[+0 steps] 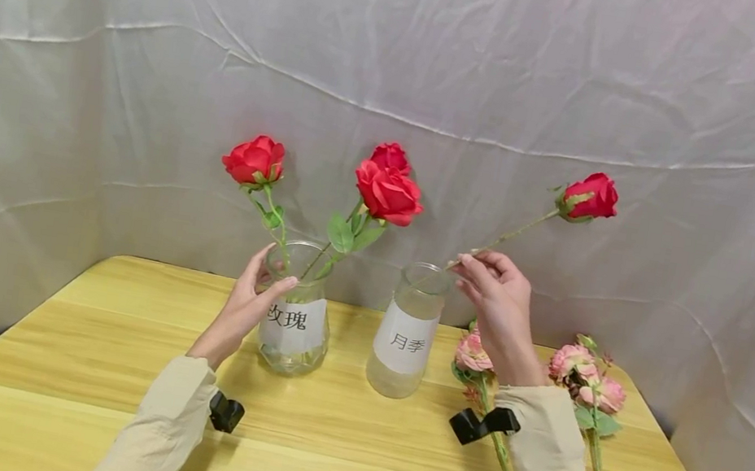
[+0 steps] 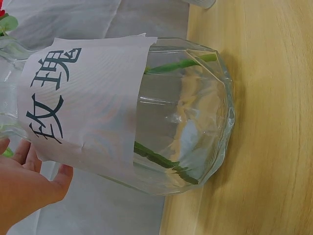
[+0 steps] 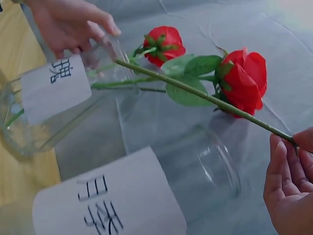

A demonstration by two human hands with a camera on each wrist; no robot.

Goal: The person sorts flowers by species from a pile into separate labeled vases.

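Note:
My left hand (image 1: 243, 306) holds the neck of a clear glass vase (image 1: 291, 362) with a white label marked 玫瑰. Three red roses (image 1: 390, 192) stand in this vase, and their green stem ends (image 2: 164, 159) show through the glass near its base. My right hand (image 1: 501, 300) pinches the stem (image 3: 215, 100) of another red rose (image 1: 593, 195) between thumb and fingers. This rose tilts up to the right, its bloom high. In the right wrist view the stem's lower end overlaps the labelled vase's mouth.
A second, slimmer glass vase (image 1: 392, 384), labelled 月季, stands between my hands. Pink flowers on long stems lie on the wooden table (image 1: 327, 458) at the right, some (image 1: 473, 354) under my right wrist, others (image 1: 608, 394) beyond it. A grey cloth (image 1: 350, 33) hangs behind.

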